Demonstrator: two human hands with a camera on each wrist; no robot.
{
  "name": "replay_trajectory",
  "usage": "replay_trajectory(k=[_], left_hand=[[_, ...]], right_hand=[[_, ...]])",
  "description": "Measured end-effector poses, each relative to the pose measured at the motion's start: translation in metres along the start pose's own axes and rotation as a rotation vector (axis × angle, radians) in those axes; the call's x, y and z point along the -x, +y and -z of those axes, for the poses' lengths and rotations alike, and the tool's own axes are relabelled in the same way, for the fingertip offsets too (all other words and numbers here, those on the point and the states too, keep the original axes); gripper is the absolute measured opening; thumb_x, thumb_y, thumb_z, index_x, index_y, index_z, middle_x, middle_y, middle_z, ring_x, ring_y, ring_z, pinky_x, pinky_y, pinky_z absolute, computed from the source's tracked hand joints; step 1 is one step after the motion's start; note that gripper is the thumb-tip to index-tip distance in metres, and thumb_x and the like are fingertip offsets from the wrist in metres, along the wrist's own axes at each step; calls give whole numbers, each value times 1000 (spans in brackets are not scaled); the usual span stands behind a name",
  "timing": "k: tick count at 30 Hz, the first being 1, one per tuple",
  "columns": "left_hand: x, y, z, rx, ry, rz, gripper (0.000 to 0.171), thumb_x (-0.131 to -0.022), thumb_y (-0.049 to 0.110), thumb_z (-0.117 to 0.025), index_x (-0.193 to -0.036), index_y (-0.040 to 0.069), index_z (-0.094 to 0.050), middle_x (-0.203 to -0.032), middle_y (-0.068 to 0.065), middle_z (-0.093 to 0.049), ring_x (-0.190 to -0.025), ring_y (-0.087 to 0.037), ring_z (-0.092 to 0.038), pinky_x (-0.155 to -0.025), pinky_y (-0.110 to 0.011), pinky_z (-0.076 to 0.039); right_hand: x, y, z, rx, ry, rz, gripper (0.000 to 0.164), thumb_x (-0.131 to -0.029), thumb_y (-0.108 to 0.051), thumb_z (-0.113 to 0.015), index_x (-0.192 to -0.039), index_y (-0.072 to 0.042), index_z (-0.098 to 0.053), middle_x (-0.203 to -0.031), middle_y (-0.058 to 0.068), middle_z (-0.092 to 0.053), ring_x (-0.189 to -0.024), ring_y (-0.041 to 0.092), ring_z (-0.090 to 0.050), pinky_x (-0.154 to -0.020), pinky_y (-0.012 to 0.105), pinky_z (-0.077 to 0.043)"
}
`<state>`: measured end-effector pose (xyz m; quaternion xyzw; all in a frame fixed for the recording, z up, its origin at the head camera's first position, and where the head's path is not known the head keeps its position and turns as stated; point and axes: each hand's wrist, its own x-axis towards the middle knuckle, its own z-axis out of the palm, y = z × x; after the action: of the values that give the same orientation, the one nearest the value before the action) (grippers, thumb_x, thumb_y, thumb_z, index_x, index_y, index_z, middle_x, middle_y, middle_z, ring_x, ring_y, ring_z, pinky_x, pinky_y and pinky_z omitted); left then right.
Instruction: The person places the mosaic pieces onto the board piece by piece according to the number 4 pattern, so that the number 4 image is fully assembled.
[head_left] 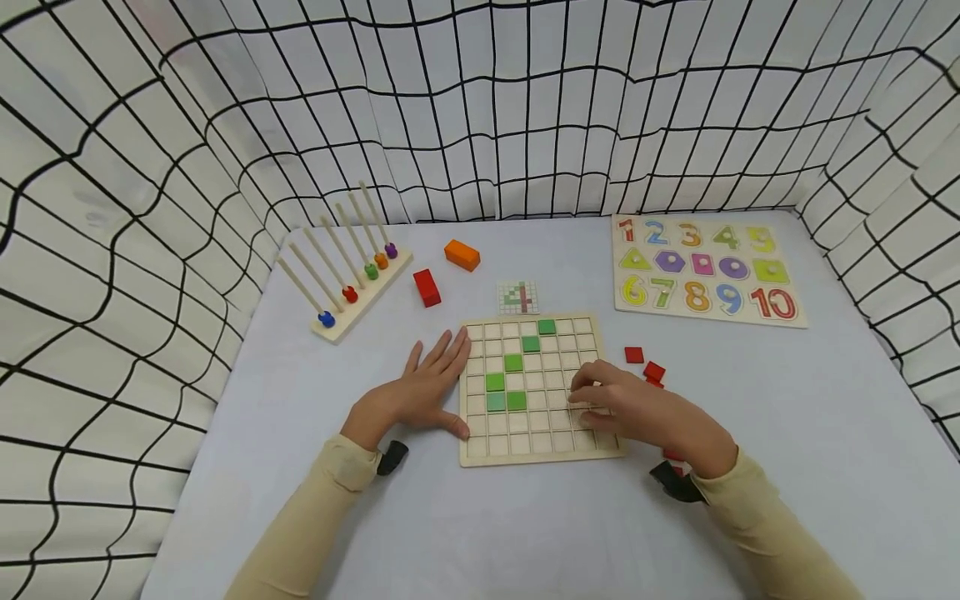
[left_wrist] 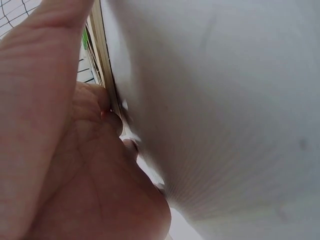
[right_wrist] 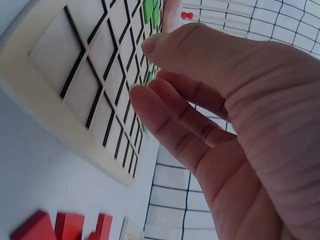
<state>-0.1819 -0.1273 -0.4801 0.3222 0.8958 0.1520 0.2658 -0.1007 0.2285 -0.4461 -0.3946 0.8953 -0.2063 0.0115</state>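
A square wooden grid board (head_left: 536, 425) lies on the white table, with several green tiles (head_left: 513, 362) set in its cells. My left hand (head_left: 423, 387) rests flat with fingers spread, its fingertips and thumb touching the board's left edge. Over the board's right side is my right hand (head_left: 630, 406), fingers loosely bent. In the right wrist view a gap shows between the thumb and fingers, and nothing is held there. Several red tiles (head_left: 633, 355) lie right of the board, some partly hidden under the right hand and wrist. A small pattern card (head_left: 517, 297) touches the board's far edge.
At the far left stands a wooden peg rack (head_left: 362, 302) with coloured beads. A red block (head_left: 427, 287) and an orange block (head_left: 462, 255) lie near it. A number-and-shape puzzle board (head_left: 708, 271) is at the far right. Black netting (head_left: 525, 125) surrounds the table.
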Motion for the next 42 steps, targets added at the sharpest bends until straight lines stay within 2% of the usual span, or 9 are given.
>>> replay_trajectory(k=[6,12,21,27,30,34,36,38,42], left_hand=[[1,0,-3,15,-6,-9,145,-78,66,-86,-172,7,7,-181,-8,20,-168,-35,22,-131,-68,16],[3,0,-4,4,-4,12,144,-79,65,-86,-172,8,9,-181,-7,21,-168,-33,22,-131,-66,15],[1,3,8,-32,-11,-8,141,-82,66,-84,-172,7,7,-181,-9,19,-168,-34,21,-131,-68,12],[-4,-4,-1,-19,-5,3,144,-79,68,-84,-172,9,9,-181,-6,21,-168,-32,22,-131,-66,15],[-6,-6,-3,-26,6,4,144,-80,69,-84,-171,10,11,-181,-5,22,-168,-31,22,-131,-67,14],[-6,-5,-3,-35,3,9,143,-81,66,-85,-171,11,12,-180,-4,22,-168,-30,23,-132,-66,15],[-5,-4,-3,-33,-1,9,143,-81,65,-85,-171,11,12,-180,-4,22,-168,-30,23,-132,-66,15],[-4,-3,-3,-27,-7,11,143,-81,65,-85,-171,11,12,-180,-4,23,-168,-30,24,-132,-66,15],[-1,-1,0,-18,-9,4,144,-80,65,-86,-171,9,10,-181,-6,22,-168,-32,23,-131,-66,15]], right_hand=[[18,3,7,-3,-9,-58,29,-85,-7,-90,-113,-3,-81,-118,10,-68,-108,23,-66,-86,31,-65],[30,8,11,34,34,-38,29,-82,-1,-91,-110,-2,-82,-114,9,-68,-103,23,-68,-82,31,-65],[53,15,15,45,110,-76,31,-76,3,-93,-104,-5,-82,-108,5,-72,-94,19,-71,-79,33,-66],[72,19,18,65,120,-117,32,-73,1,-96,-101,-7,-83,-107,5,-71,-91,18,-68,-73,29,-65],[83,21,27,66,63,-202,29,-74,-5,-97,-97,-15,-82,-107,-2,-71,-95,16,-65,-76,29,-65],[97,26,38,-27,-119,-397,24,-80,-17,-95,-96,-23,-78,-106,-7,-70,-96,13,-62,-79,29,-63],[103,29,39,-81,-186,-464,22,-82,-19,-93,-97,-22,-78,-105,-7,-69,-93,11,-61,-78,28,-62],[109,31,36,-115,-209,-490,22,-82,-18,-93,-97,-20,-77,-103,-7,-68,-90,8,-59,-76,25,-60],[117,34,31,-119,-183,-450,22,-82,-13,-92,-94,-19,-75,-97,-10,-65,-86,3,-57,-76,24,-60]])
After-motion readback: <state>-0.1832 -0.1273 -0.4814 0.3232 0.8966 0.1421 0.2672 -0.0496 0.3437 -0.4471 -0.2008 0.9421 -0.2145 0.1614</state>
